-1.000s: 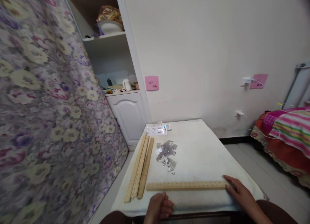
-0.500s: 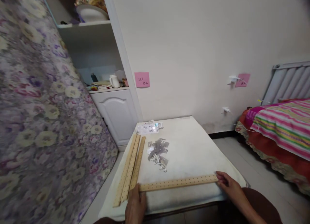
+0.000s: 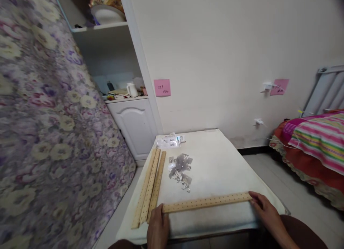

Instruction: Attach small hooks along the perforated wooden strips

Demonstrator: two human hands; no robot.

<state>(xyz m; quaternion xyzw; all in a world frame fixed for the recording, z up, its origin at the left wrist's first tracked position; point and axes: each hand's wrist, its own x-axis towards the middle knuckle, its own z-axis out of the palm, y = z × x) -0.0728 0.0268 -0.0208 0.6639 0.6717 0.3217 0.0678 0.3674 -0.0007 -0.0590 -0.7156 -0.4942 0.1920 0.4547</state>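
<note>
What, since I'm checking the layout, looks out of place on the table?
Only the small parts: they lie jumbled in a heap, while three strips lie roughly side by side. A fourth strip lies crosswise in front. No damage is visible.

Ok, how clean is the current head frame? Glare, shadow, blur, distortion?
Head view: pale sheen on the clear packet; upper shelf recess in deep shade. Head view: cabinet post leans, consistent with wide-angle stretch; top-right corner darkens. Head view: holes in the near wooden strip read clearly, but small pieces in the pile blend together.
</note>
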